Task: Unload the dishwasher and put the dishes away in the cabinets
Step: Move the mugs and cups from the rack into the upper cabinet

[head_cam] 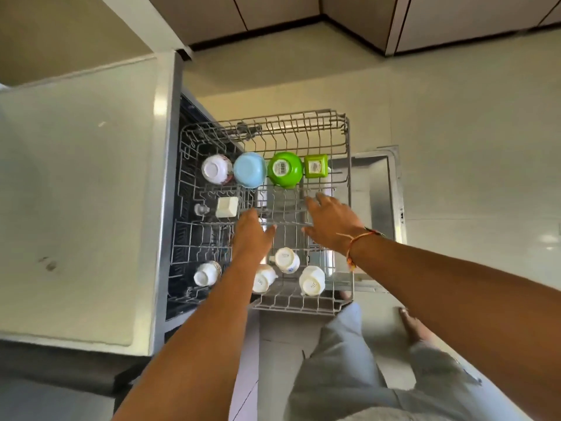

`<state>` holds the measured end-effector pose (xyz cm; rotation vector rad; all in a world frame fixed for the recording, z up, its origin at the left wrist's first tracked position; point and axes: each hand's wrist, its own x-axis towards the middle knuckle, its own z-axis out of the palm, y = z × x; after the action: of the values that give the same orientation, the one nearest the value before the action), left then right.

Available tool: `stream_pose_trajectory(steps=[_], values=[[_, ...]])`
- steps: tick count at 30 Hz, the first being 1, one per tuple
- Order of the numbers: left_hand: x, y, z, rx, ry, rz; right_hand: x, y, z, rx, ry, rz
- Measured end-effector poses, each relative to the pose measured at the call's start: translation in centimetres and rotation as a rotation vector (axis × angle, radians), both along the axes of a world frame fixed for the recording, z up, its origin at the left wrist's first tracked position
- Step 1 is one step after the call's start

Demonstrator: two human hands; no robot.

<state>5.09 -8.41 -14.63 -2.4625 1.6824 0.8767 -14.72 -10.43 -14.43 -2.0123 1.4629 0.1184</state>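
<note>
1. Wire rack [291, 117] is pulled out of the dishwasher, over the open door [376, 189].
2. Far row of the rack, all upside down, L to R: white bowl [216, 169], blue bowl [249, 170], green bowl [284, 169], green square tub [315, 166]. Each is touching or just beside the next.
3. Mid rack, L side: white square dish [227, 207] w/ a small glass [201, 209] just beside it.
4. Near end of the rack: white mugs [312, 281], 4 of them, bases up or tipped.
5. Left hand [250, 235] is at mid rack, thumb out to the side. Its fingers dip among the wires, so can't tell if it grips anything.
6. Right hand [329, 221] is over the R half of the rack, fingers spread and straight, holding nothing. Thread band [352, 241] on its wrist.
7. Countertop [76, 192] lies L of the rack.
</note>
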Motion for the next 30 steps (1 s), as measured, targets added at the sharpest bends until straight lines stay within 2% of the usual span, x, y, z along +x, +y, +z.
stream_pose_trajectory(steps=[3, 12, 17, 21, 24, 27, 30], values=[[0.8, -4.8, -3.1, -0.061, 0.040, 0.029, 1.6, -3.8, -2.0, -0.069, 0.045, -0.033], [4.2, -14.4, -10.4, -0.155, -0.047, 0.111, 5.5, -12.3, -8.0, -0.149, 0.164, 0.055], [5.4, -13.3, -11.2, -0.309, -0.091, 0.185, 6.9, -12.2, -9.0, -0.180, 0.151, 0.070], [7.4, -12.6, -11.1, -0.425, -0.188, 0.347, 8.5, -11.7, -8.9, -0.207, 0.143, 0.122], [9.4, -13.0, -11.1, -0.448, -0.190, 0.440, 9.4, -11.5, -8.6, -0.213, 0.081, 0.179], [9.9, -11.5, -11.1, -0.485, -0.125, 0.465, 9.7, -9.7, -8.5, -0.186, 0.006, 0.352], [8.1, -6.6, -10.0, -0.427, -0.074, 0.348, 9.2, -6.3, -8.7, -0.092, -0.005, 0.577]])
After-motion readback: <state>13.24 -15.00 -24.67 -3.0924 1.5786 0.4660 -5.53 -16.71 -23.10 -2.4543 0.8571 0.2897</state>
